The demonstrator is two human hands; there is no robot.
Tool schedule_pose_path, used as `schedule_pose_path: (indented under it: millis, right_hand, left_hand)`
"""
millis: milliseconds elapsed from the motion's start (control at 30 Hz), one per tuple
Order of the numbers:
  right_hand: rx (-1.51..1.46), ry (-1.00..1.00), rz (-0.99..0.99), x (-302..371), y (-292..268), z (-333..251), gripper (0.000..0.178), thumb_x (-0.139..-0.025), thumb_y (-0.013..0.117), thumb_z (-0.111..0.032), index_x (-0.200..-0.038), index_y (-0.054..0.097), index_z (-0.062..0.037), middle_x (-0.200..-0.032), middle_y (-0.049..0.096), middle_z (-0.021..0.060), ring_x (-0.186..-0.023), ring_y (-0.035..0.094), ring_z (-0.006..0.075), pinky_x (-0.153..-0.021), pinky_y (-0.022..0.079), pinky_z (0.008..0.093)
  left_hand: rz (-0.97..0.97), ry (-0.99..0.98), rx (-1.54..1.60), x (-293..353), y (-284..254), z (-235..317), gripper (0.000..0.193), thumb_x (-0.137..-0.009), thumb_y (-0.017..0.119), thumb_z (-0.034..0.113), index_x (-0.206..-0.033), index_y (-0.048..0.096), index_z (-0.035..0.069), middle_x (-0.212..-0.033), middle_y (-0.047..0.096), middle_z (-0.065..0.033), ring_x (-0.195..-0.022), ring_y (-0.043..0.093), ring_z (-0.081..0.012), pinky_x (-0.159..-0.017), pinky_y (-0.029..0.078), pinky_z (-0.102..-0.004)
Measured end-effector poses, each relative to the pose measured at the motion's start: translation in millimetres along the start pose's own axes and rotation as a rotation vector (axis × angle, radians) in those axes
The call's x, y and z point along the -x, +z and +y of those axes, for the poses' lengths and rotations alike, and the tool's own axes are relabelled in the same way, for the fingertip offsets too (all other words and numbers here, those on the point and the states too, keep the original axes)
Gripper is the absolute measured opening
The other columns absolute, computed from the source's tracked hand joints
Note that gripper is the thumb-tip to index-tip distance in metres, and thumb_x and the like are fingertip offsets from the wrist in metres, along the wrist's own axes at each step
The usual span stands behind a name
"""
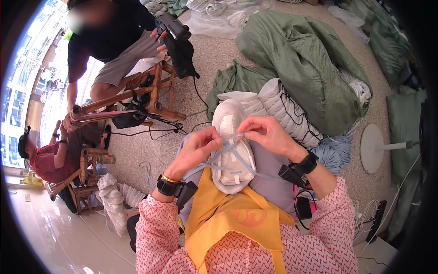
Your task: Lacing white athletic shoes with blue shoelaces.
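A white sneaker upper rests on my lap, over a yellow apron and grey trousers, its rounded end pointing away from me. A pale blue shoelace crosses over its front, and loose tails trail to both sides. My right hand is closed, pinching the lace between thumb and forefinger near the eyelets. On the other side my left hand is closed too, with its fingertips on the lace at the shoe's edge. Both wrists carry black strapped devices.
White stacked shoe uppers and a big green sack lie just ahead. Blue laces are heaped at right, beside a round white stand base. At left, one person holds a dark device by a bamboo chair; another sits behind.
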State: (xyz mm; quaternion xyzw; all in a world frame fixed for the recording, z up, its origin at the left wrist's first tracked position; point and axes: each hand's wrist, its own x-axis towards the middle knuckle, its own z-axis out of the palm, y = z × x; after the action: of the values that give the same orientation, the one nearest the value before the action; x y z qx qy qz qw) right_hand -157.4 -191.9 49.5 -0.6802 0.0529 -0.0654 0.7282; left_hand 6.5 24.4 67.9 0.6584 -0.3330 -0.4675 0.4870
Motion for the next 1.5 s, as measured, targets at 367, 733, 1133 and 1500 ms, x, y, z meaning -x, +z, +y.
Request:
schedule_pose_path:
  millis: [367, 733, 1133, 1500]
  right_hand:
    - [0.1, 0.048, -0.013, -6.4, 6.4, 7.3, 0.021, -0.094, 0.061, 0.009, -0.113, 0.067, 0.0018, -0.108, 0.07, 0.0031, -0.103, 0.068, 0.0113, -0.094, 0.055, 0.0278]
    - [0.176, -0.035, 0.265, 5.0, 12.1, 14.6, 0.019, -0.09, 0.067, 0.006, -0.106, 0.075, 0.0021, -0.116, 0.069, 0.0077, -0.103, 0.069, 0.0134, -0.083, 0.06, 0.0288]
    - [-0.209, 0.185, 0.06, 7.0, 3.8, 1.0, 0.016, -0.1, 0.066, -0.007, -0.116, 0.068, -0.003, -0.086, 0.069, -0.0022, -0.071, 0.058, 0.002, -0.061, 0.045, 0.0186]
    - [-0.029, 0.112, 0.116, -0.6, 5.5, 13.2, 0.017, -0.096, 0.073, -0.009, -0.111, 0.065, -0.0046, -0.082, 0.058, -0.0066, -0.071, 0.051, -0.001, -0.062, 0.041, 0.0172]
  left_hand:
    - [-0.004, -0.001, -0.055, -3.2, 5.6, -1.4, 0.015, -0.105, 0.065, 0.019, -0.096, 0.062, 0.007, -0.083, 0.057, 0.0067, -0.074, 0.047, -0.0018, -0.061, 0.037, -0.0215]
    - [0.018, -0.04, -0.057, 2.0, 9.6, 9.5, 0.016, -0.104, 0.066, 0.018, -0.097, 0.062, 0.005, -0.086, 0.059, 0.0053, -0.078, 0.05, -0.003, -0.066, 0.041, -0.0216]
    - [0.052, -0.011, -0.044, 2.2, 9.4, 1.2, 0.016, -0.105, 0.065, 0.019, -0.094, 0.061, 0.007, -0.084, 0.058, 0.0062, -0.075, 0.047, -0.0022, -0.065, 0.038, -0.0217]
    - [0.08, -0.017, 0.082, 8.3, 6.0, 0.8, 0.021, -0.107, 0.058, 0.019, -0.09, 0.055, 0.009, -0.101, 0.053, 0.0031, -0.086, 0.048, -0.0082, -0.081, 0.042, -0.0245]
